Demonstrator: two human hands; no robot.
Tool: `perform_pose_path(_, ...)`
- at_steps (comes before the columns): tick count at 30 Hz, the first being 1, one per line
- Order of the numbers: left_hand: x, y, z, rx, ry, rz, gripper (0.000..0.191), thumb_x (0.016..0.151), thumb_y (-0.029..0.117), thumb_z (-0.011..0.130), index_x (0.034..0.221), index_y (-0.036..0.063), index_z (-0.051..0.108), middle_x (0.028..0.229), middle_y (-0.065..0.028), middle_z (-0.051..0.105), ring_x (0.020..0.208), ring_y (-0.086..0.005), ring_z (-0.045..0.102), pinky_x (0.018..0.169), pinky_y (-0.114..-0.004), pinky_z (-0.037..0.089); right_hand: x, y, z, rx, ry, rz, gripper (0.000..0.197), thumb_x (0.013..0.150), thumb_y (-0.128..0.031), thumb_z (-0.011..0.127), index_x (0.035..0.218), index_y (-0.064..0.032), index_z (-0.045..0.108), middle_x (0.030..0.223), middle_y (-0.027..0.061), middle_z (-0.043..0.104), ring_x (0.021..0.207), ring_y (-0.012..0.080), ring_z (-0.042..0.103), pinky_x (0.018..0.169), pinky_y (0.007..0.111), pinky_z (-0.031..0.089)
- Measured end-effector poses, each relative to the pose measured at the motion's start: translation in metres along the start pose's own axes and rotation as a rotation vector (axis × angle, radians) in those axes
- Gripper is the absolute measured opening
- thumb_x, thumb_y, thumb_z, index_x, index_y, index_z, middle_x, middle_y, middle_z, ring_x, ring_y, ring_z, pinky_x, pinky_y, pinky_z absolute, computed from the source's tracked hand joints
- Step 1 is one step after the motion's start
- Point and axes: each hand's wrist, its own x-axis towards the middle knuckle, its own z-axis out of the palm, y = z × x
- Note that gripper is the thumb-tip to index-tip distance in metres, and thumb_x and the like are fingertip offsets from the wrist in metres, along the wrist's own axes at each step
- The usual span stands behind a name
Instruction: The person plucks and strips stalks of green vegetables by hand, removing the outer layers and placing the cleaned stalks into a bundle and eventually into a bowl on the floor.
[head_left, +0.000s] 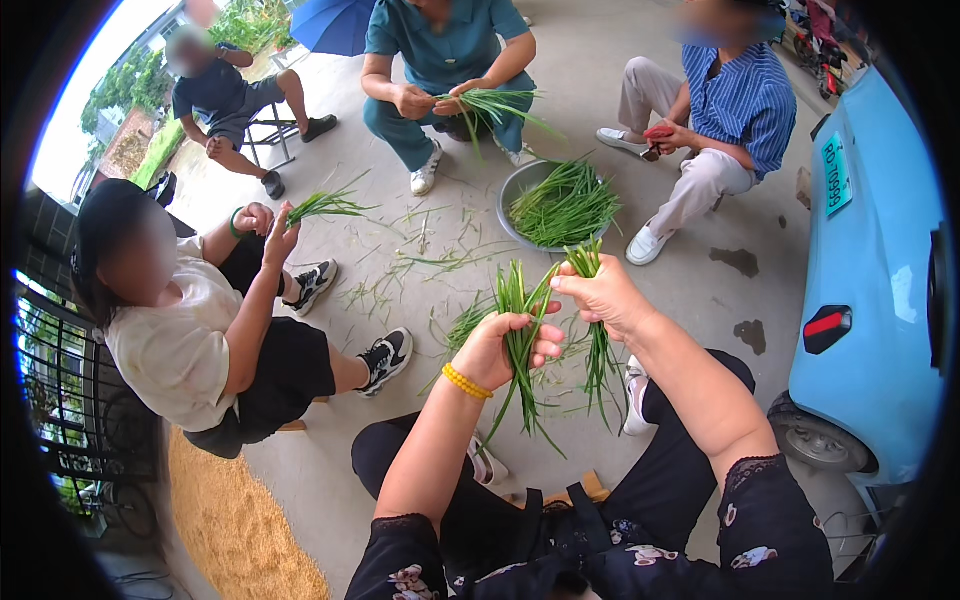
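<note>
My left hand, with a yellow beaded bracelet at the wrist, grips a bunch of green chives whose long leaves hang down past the palm. Beside it, my right hand is closed around a second bunch of chives, its stem ends sticking up above the thumb. The thumb side of this hand nearly meets the tops of the left bunch. Just beyond my hands stands a grey metal basin heaped with chives. More chives lie on the floor behind my left hand, partly hidden.
Trimmings litter the concrete floor. Seated people surround the basin; one at left and one opposite hold chives. A person at right holds a red object. A blue car stands right; yellow grain lies lower left.
</note>
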Motion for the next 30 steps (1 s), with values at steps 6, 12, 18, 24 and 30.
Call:
perform_pose_path(6, -0.003, 0.003, 0.013, 0.021, 0.193, 0.054, 0.035, 0.087, 0.014, 0.041, 0.119, 0.0017, 0.045, 0.105, -0.0194, 0.058, 0.077, -0.0238, 0.061, 0.058, -0.029, 0.046, 0.001, 0.001, -0.002, 0.007, 0.015, 0.014, 0.009, 0.078, -0.010, 0.063, 0.080, -0.0061, 0.056, 0.060, -0.0054, 0.047, 0.040, 0.0000, 0.031, 0.034, 0.017, 0.022)
perform_pose_path(12, -0.002, -0.001, 0.006, 0.158, 0.151, 0.179, 0.024, 0.086, 0.011, 0.045, 0.110, 0.0045, 0.049, 0.099, -0.0161, 0.061, 0.065, -0.0152, 0.057, 0.051, -0.023, 0.041, 0.002, 0.007, -0.004, 0.033, -0.012, 0.024, 0.009, 0.080, -0.012, 0.062, 0.082, -0.0072, 0.055, 0.061, -0.0072, 0.044, 0.041, -0.0006, 0.030, 0.035, 0.017, 0.023)
perform_pose_path(18, -0.002, -0.003, 0.012, 0.242, 0.223, 0.204, 0.021, 0.087, 0.008, 0.045, 0.106, 0.0028, 0.051, 0.095, -0.0153, 0.061, 0.059, -0.0125, 0.050, 0.049, -0.021, 0.037, 0.000, 0.009, -0.002, 0.095, -0.069, 0.080, 0.012, 0.081, -0.018, 0.063, 0.081, -0.0077, 0.056, 0.059, -0.0076, 0.042, 0.042, 0.0001, 0.029, 0.036, 0.018, 0.022)
perform_pose_path(24, 0.001, -0.003, 0.011, 0.204, 0.199, 0.200, 0.020, 0.087, 0.007, 0.045, 0.106, 0.0021, 0.051, 0.093, -0.0146, 0.061, 0.058, -0.0123, 0.050, 0.048, -0.020, 0.036, 0.003, 0.012, -0.001, 0.216, -0.088, 0.110, 0.016, 0.083, -0.017, 0.061, 0.092, -0.0043, 0.060, 0.059, -0.0074, 0.043, 0.042, -0.0001, 0.028, 0.037, 0.017, 0.022)
perform_pose_path(30, -0.001, -0.005, 0.007, 0.209, 0.194, 0.186, 0.029, 0.086, 0.008, 0.045, 0.113, -0.0001, 0.049, 0.093, -0.0135, 0.061, 0.059, -0.0123, 0.048, 0.050, -0.023, 0.037, 0.002, 0.015, 0.003, 0.247, -0.119, 0.121, 0.022, 0.084, -0.018, 0.060, 0.098, -0.0008, 0.060, 0.067, -0.0027, 0.052, 0.042, 0.0001, 0.029, 0.036, 0.017, 0.023)
